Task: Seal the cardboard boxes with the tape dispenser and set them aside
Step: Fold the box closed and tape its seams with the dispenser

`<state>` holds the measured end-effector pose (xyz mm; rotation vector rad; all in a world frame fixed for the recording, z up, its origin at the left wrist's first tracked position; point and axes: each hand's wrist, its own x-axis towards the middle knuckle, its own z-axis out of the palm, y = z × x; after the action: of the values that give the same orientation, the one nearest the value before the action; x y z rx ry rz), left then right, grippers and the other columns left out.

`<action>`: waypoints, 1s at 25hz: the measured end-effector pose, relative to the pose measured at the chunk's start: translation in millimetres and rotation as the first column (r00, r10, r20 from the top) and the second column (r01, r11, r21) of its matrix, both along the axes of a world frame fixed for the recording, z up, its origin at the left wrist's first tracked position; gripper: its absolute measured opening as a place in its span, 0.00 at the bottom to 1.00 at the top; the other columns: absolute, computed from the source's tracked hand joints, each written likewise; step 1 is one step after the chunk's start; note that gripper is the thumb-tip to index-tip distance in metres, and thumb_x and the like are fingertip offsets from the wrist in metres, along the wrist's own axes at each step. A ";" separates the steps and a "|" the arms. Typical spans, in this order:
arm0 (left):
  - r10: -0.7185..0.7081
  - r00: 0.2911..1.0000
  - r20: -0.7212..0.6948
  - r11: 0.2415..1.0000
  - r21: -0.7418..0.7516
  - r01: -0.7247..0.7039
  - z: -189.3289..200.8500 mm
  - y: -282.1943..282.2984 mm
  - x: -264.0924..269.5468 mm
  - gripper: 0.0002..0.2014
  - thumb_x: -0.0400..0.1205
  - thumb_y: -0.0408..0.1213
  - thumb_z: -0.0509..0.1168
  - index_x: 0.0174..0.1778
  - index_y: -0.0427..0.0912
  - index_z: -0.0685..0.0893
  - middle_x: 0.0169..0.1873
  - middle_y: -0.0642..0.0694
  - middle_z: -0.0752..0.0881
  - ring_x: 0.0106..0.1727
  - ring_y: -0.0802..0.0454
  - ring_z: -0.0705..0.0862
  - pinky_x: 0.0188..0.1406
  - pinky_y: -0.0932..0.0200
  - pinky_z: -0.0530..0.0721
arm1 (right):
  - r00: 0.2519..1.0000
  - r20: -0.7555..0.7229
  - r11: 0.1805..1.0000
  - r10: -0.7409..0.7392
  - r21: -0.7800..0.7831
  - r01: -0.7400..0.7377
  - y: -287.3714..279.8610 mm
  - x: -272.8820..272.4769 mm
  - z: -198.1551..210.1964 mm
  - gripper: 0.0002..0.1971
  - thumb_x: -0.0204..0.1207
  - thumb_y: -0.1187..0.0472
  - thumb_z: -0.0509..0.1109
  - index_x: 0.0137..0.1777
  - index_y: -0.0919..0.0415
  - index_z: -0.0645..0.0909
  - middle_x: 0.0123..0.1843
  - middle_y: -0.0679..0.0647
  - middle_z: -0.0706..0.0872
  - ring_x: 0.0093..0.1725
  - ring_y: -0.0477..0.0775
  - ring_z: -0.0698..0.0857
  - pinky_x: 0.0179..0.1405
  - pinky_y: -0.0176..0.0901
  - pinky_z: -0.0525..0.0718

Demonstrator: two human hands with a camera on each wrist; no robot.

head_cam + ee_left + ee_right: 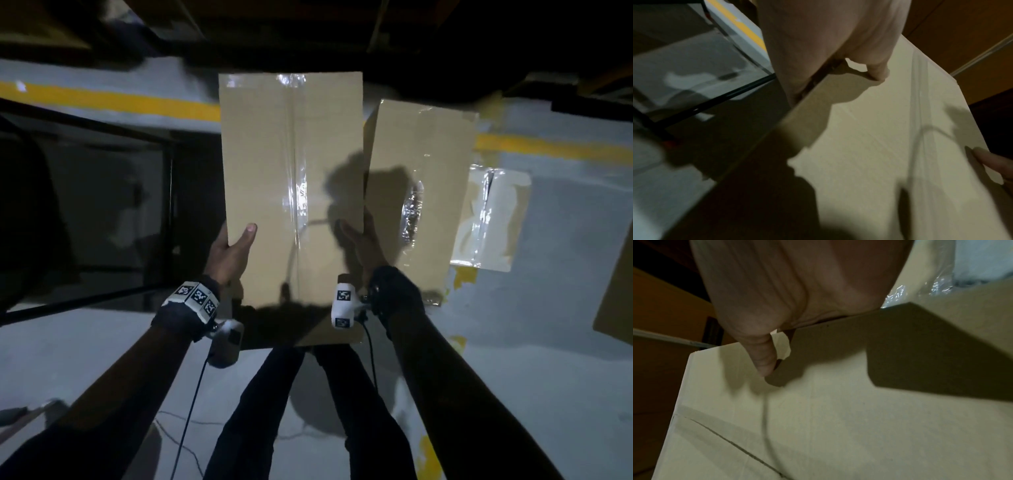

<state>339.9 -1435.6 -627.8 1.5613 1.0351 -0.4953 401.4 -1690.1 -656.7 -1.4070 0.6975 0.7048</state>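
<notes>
A tall brown cardboard box (274,164), clear tape running down its middle seam, is held up in front of me between both hands. My left hand (233,250) grips its left edge with the thumb on top (877,73). My right hand (359,240) grips the right edge, thumb lying on the top face (764,358). The other fingers of both hands are hidden behind the box. A second taped box (418,192) stands on the floor just right of the held one. No tape dispenser is in view.
A flat taped cardboard piece (489,219) lies on the grey floor to the right. More cardboard (613,274) shows at the right edge. A black metal frame (102,212) stands to the left. Yellow floor lines (113,99) run behind. Dark shelving fills the top.
</notes>
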 end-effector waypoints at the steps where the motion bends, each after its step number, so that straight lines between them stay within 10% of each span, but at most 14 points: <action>1: -0.007 1.000 -0.003 1.000 -0.015 0.007 -20.0 5.7 -6.3 0.32 0.79 0.64 0.72 0.80 0.63 0.76 0.74 0.61 0.82 0.75 0.56 0.79 0.82 0.44 0.71 | 1.000 0.006 1.000 0.013 -0.008 -0.013 2.6 -0.3 -14.8 0.33 0.81 0.64 0.74 0.84 0.58 0.67 0.75 0.63 0.82 0.70 0.61 0.83 0.72 0.54 0.81; 6: -0.063 0.997 0.038 0.997 -0.051 0.065 -81.3 10.8 6.0 0.23 0.83 0.56 0.70 0.75 0.70 0.78 0.68 0.68 0.85 0.72 0.64 0.81 0.82 0.45 0.73 | 0.998 0.034 0.997 0.054 -0.062 -0.052 0.9 0.5 -79.4 0.39 0.79 0.57 0.73 0.88 0.58 0.61 0.59 0.52 0.87 0.52 0.52 0.85 0.63 0.58 0.81; 11: -0.128 0.989 0.078 0.992 0.011 0.128 -127.5 7.7 37.3 0.28 0.81 0.58 0.66 0.79 0.71 0.74 0.73 0.66 0.82 0.77 0.59 0.78 0.82 0.42 0.72 | 0.994 0.056 0.985 0.093 -0.149 -0.083 -7.8 14.3 -144.7 0.44 0.68 0.50 0.74 0.86 0.47 0.65 0.67 0.53 0.88 0.67 0.65 0.85 0.70 0.75 0.80; 16: -0.180 0.981 0.073 0.983 0.045 0.177 -149.5 7.0 58.2 0.27 0.86 0.54 0.65 0.83 0.65 0.71 0.77 0.61 0.79 0.79 0.56 0.76 0.83 0.42 0.70 | 0.968 0.027 0.868 0.249 -0.450 -0.211 -1.0 31.3 -112.8 0.37 0.79 0.61 0.74 0.87 0.50 0.65 0.62 0.51 0.87 0.61 0.57 0.85 0.57 0.40 0.78; 21: -0.160 0.987 0.025 0.986 0.052 0.159 -153.7 -3.6 59.8 0.26 0.91 0.40 0.62 0.86 0.58 0.69 0.74 0.59 0.80 0.74 0.57 0.77 0.79 0.54 0.70 | 0.928 0.180 0.712 0.326 -0.693 -0.115 4.2 30.8 -99.9 0.14 0.80 0.65 0.66 0.64 0.60 0.85 0.54 0.58 0.93 0.53 0.65 0.90 0.45 0.35 0.73; 25: -0.153 0.987 -0.051 0.988 0.011 0.153 -159.6 -4.8 61.9 0.25 0.85 0.44 0.67 0.80 0.56 0.75 0.69 0.37 0.85 0.72 0.31 0.82 0.75 0.31 0.78 | 0.915 0.198 0.673 0.351 -0.733 -0.100 5.5 32.0 -95.9 0.14 0.80 0.62 0.65 0.61 0.55 0.88 0.53 0.56 0.93 0.52 0.63 0.90 0.45 0.38 0.76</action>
<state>401.8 -1440.4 -787.4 1.6570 0.9624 -0.6360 433.4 -1684.6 -752.5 -2.3139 0.5464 0.3655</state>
